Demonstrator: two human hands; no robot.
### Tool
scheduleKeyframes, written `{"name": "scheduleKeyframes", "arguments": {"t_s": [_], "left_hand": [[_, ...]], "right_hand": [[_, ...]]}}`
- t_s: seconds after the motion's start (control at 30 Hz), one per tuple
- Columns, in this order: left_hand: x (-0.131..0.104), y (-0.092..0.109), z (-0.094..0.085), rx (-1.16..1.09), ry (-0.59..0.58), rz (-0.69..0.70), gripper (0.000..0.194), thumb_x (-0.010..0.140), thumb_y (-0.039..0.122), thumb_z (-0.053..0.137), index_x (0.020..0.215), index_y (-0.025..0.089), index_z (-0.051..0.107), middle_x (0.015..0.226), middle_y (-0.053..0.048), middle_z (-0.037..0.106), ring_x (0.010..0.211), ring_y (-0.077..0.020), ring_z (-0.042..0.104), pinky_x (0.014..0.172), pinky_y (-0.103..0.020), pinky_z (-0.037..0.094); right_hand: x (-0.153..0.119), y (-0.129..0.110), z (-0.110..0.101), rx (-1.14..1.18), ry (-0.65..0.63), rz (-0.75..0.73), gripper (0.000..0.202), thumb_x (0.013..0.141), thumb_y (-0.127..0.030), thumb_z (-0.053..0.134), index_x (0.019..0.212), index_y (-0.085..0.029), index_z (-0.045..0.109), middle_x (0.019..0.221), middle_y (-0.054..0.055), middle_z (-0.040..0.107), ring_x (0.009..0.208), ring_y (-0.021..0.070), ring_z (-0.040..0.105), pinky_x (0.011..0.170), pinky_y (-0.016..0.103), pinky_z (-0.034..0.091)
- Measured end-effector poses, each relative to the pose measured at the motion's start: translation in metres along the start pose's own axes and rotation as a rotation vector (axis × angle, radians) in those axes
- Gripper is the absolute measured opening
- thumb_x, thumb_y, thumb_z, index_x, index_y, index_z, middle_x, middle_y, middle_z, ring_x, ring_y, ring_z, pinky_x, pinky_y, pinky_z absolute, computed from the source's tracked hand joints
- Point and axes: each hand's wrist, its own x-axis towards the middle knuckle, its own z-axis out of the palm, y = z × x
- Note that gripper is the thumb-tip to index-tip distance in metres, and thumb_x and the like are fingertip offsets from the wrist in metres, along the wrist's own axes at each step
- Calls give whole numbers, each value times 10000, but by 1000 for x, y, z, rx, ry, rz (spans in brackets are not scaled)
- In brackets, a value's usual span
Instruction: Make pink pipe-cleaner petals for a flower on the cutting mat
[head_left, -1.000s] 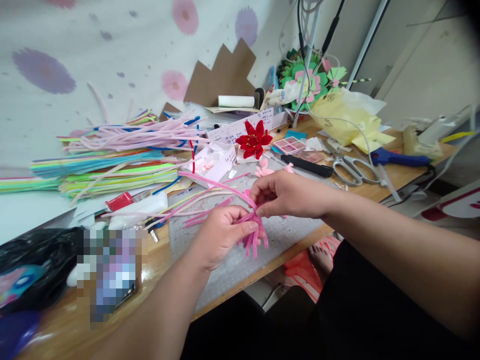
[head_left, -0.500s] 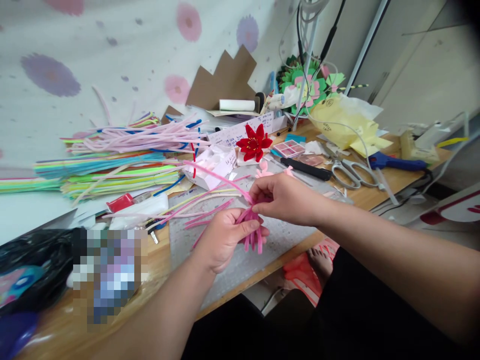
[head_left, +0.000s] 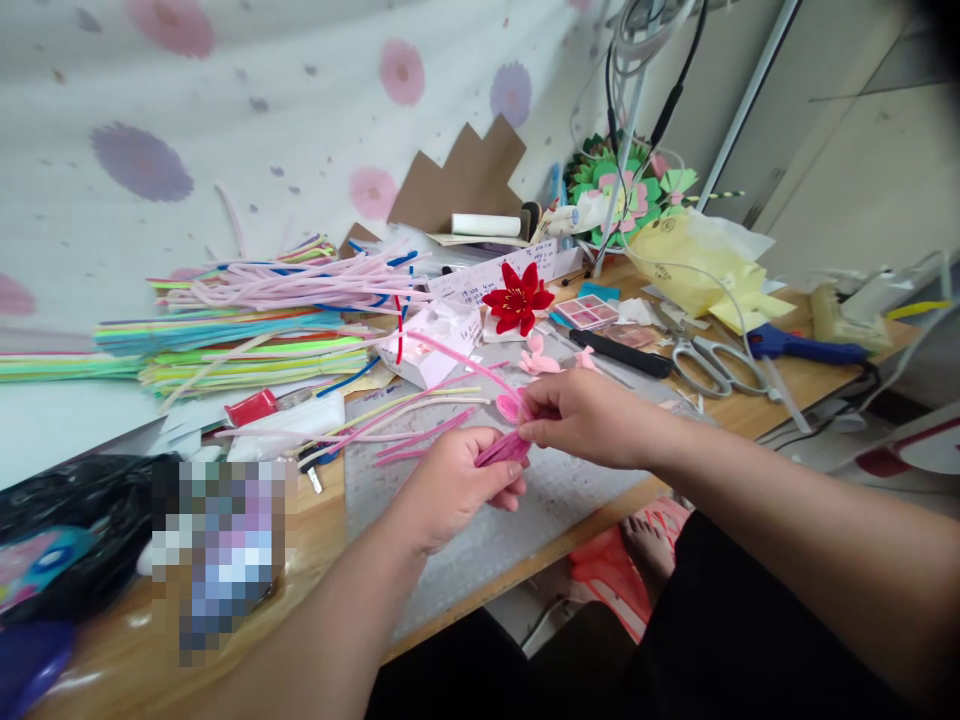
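Note:
A bundle of pink pipe cleaners (head_left: 501,449) lies in my left hand (head_left: 465,475), its thumb pressed over them and its fingers closed below. My right hand (head_left: 577,415) pinches the same bundle at its far end, thumb and forefinger together. A small pink loop (head_left: 507,408) shows beside the right fingertips, and one long pink strand stretches away to the upper left. Both hands are close together above a grey cutting mat (head_left: 450,560). Loose pink and cream pipe cleaners (head_left: 420,440) rest on the mat just beyond my left hand. The pinched ends are partly hidden by my fingers.
Heaps of coloured pipe cleaners (head_left: 262,330) fill the back left. Behind the mat stand a red flower (head_left: 519,298) and a white box (head_left: 435,345). To the right lie scissors (head_left: 709,365), a black-handled tool (head_left: 622,353) and a blue glue gun (head_left: 806,345).
The strand ends that hung below my left hand no longer show there; the bundle now points between both hands. The view has shifted slightly, and a pink loop appears by my right fingers.

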Motion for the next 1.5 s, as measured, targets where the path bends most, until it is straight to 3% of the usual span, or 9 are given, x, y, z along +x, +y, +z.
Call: {"name": "scheduleKeyframes", "arguments": {"t_s": [0.23,0.4,0.53,0.73,0.83,0.97,1.17,1.37,1.5], "left_hand": [[0,3,-6,124,3,38,147,786,265,539,707,142,560,556,50,494,448,-49,423,441,-176,366],[2,1,-4,125,12,29,171,766,288,562,685,139,545,554,37,507,448,-60,436,440,-186,359],[2,3,-6,145,21,62,167,786,264,539,674,142,523,584,28,521,487,-74,481,483,-199,383],[0,6,-7,126,-24,162,302,848,335,465,599,164,466,559,45,397,534,-93,436,572,-245,447],[1,5,-7,102,-39,120,292,844,353,469,634,157,522,557,45,393,524,-96,418,573,-257,448],[1,6,-7,203,-17,55,227,828,296,491,770,137,643,611,18,504,574,-106,484,594,-242,414],[2,7,-13,284,-48,27,225,811,306,529,823,142,683,713,-22,618,634,-124,532,646,-260,422],[2,5,-18,256,-77,-1,264,790,348,558,702,123,664,560,-6,561,534,-104,495,524,-220,368],[2,5,-13,190,-43,-29,269,780,348,556,645,127,630,490,15,510,481,-98,486,482,-212,347]], "right_hand": [[1,6,-1,140,9,14,91,733,-172,581,647,-147,568,541,-41,519,493,67,426,473,198,292],[4,7,8,307,-16,43,60,718,-136,580,728,-145,638,589,-34,566,485,58,433,464,180,324],[5,7,7,260,-2,56,98,700,-102,567,713,-144,655,527,-51,513,450,49,400,435,178,295],[5,4,0,122,56,45,93,682,-110,575,675,-141,662,504,-53,511,457,51,388,436,192,262],[4,3,-2,71,61,54,94,680,-129,573,676,-143,666,515,-47,546,456,53,394,440,206,245],[3,1,-4,38,17,60,110,682,-124,555,687,-150,662,537,-38,574,460,60,416,448,220,229],[2,-1,-12,15,-13,70,107,698,-162,556,702,-172,663,566,-24,591,502,82,451,476,222,255],[1,2,-16,84,-15,67,92,704,-187,565,703,-176,656,591,-13,610,552,99,509,502,221,291],[3,5,-17,126,7,59,69,708,-185,592,714,-158,655,586,-14,598,547,96,514,498,216,316]]}}
